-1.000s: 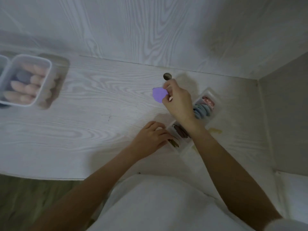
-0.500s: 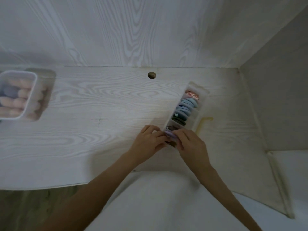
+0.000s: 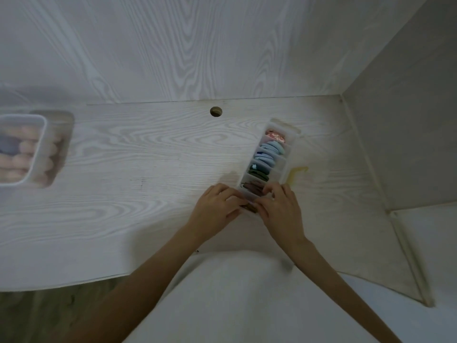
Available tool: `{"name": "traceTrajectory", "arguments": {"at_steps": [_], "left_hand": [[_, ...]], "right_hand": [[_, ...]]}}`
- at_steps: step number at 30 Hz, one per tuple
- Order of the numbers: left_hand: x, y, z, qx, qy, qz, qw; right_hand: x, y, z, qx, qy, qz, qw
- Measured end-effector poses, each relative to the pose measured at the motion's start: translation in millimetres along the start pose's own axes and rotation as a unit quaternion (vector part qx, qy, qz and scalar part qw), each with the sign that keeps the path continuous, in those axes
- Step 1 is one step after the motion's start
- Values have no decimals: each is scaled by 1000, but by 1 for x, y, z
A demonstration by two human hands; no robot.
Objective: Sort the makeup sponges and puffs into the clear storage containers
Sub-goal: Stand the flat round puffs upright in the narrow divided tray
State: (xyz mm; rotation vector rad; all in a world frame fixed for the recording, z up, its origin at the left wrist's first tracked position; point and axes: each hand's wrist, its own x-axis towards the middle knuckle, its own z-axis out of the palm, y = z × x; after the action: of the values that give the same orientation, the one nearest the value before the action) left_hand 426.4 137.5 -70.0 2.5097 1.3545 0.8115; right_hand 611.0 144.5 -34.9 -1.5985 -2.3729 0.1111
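Meeting over the near end of the long clear divided container [image 3: 289, 144], left hand [image 3: 217, 206] and right hand [image 3: 279, 209], fingers curled, grip unclear, puffs [image 3: 270, 151] filed toward one o'clock.

The desk [image 3: 123, 169] under both hands is pale whitewashed wood, or a wood-look laminate, with bold wavy grain and a matt, smooth face; the back panel [image 3: 173, 45] beyond the fingertips carries the same grain. The long divided organizer [image 3: 289, 144] running away from the right hand [image 3: 282, 209] is clear, slightly frosted plastic with thin smooth walls. The puffs [image 3: 270, 151] standing in its compartments look like soft matt cloth or foam. Far off past the left hand [image 3: 217, 206], the clear container [image 3: 37, 154] is translucent, faintly glossy plastic, and the sponges [image 3: 22, 159] inside look smooth and matt. The garment [image 3: 235, 305] below the wrists is plain white cloth.
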Motion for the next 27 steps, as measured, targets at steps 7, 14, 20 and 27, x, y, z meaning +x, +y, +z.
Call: {"name": "traceTrajectory", "arguments": {"at_steps": [7,14,20,27], "left_hand": [[10,5,-10,-92,-133,-44,986],[26,22,-10,-124,-73,-72,987],[43,26,-3,82,-109,4,991],[45,30,-11,95,-111,-27,989]], "right_hand": [[-8,6,-4,45,2,25,999],[-37,31,-15,116,57,179,975],[-66,43,-9,149,-13,241,959],[-71,42,-16,184,-22,290,939]]}}
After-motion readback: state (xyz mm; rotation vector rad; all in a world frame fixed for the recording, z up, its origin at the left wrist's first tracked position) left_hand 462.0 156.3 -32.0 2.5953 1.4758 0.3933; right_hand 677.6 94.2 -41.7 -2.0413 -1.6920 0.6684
